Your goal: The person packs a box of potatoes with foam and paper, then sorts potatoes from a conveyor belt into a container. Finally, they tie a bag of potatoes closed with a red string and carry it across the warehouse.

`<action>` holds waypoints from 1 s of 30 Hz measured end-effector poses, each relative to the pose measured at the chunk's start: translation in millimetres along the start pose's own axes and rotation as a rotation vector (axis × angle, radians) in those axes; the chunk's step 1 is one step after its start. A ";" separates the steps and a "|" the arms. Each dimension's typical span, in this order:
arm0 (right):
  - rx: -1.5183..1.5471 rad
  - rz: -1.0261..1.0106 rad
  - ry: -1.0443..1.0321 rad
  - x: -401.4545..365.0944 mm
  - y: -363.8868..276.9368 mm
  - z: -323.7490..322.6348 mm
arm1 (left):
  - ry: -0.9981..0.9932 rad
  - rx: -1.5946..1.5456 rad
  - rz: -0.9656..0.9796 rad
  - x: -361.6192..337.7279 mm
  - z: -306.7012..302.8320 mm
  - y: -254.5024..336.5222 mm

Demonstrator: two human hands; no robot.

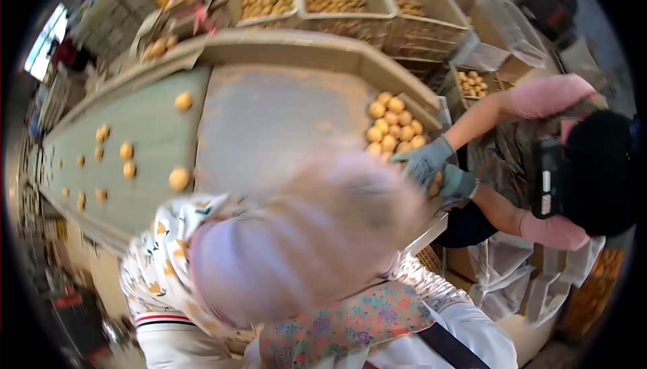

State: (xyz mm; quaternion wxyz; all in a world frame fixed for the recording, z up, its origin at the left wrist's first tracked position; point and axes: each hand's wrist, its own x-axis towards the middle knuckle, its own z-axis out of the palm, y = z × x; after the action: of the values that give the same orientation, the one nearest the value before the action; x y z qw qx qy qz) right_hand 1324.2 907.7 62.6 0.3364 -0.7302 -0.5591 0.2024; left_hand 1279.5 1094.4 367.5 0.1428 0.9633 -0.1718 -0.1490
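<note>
My left arm in a lavender oversleeve (269,268) reaches across my front to the right, strongly blurred by motion. At its end my left hand (397,200) is a smear, so its fingers and anything in them cannot be made out. Closest to it is a pile of round yellow-orange fruits (391,123) at the right end of the grey sorting surface (269,113). No part of my right hand shows; only a flowered sleeve (431,278) is visible on that side.
Across on the right, a co-worker's gloved hands (435,170) touch the pile. Loose fruits (126,150) lie scattered on the green belt (148,123) to the left. Fruit-filled crates (344,15) stand behind the raised rim (283,40). Plastic-lined boxes (502,271) sit at the right.
</note>
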 end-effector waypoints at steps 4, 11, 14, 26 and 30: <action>-0.101 0.045 -0.037 0.6 8.2 -18.0 | 0.044 0.014 -0.102 -5.8 -7.5 24.1; -0.172 0.071 -0.019 0.1 34.4 -35.2 | 0.027 0.100 -0.197 12.7 -16.0 43.9; -0.269 0.156 0.064 -12.3 85.2 -39.2 | 0.003 0.121 -0.239 20.5 -18.2 47.8; 0.275 0.103 -0.052 -12.0 -4.6 -47.7 | -0.064 0.040 -0.259 -18.1 37.1 2.4; 0.157 0.175 -0.161 -29.6 -14.0 -60.8 | -0.234 -0.399 -0.363 -25.9 177.3 -23.3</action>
State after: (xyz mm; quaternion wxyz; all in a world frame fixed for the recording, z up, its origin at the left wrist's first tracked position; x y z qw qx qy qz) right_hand 1346.9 865.4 112.4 0.3278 -0.7291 -0.5007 0.3321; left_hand 1203.4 1085.4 203.8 0.2795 0.9075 0.0205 -0.3129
